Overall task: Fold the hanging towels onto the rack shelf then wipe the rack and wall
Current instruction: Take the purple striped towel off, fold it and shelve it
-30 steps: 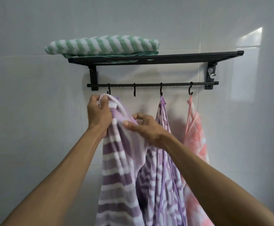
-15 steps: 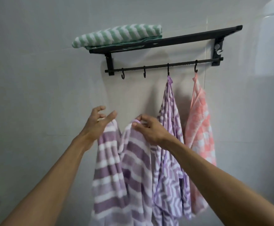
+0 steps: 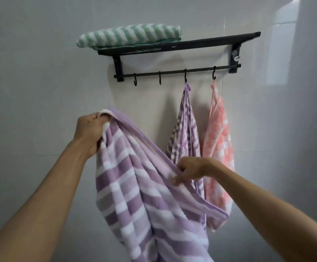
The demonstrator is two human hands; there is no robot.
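A purple and white striped towel (image 3: 140, 186) hangs off the hooks between my hands, below the black wall rack (image 3: 201, 42). My left hand (image 3: 90, 132) grips its upper corner. My right hand (image 3: 191, 170) pinches the same edge lower down and to the right. A folded green and white zigzag towel (image 3: 129, 35) lies on the left end of the rack shelf. A purple zigzag towel (image 3: 187, 125) hangs from the third hook and a pink patterned towel (image 3: 220, 140) from the fourth.
The hook bar (image 3: 172, 72) under the shelf has its two left hooks bare. The right part of the shelf holds nothing. White tiled wall (image 3: 40, 82) surrounds the rack, with a bright reflection at the upper right.
The striped towel has come down and away from the rack. My hands have spread apart along its edge, the right hand sliding lower. The view has pulled back from the wall.
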